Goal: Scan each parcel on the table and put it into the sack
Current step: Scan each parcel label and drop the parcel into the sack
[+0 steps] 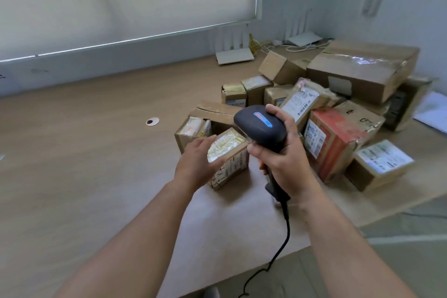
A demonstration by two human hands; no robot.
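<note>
Centre frame, the right hand [284,152] is wrapped round the handle of a black barcode scanner [260,126], its cable trailing to the bottom edge. The left hand [197,159], fingers straight and spread, rests against a small taped parcel [229,157] on the wooden table [84,152]; more parcels crowd the right side

- The left hand [199,161] reaches forward on a bare forearm, palm turned rightward, fingers [208,140] straight and together, holding nothing.
- The right hand [281,152] is raised on a bare forearm, its fingers curled round the grip of a black handheld barcode scanner [260,126], thumb up beside its head.
</note>
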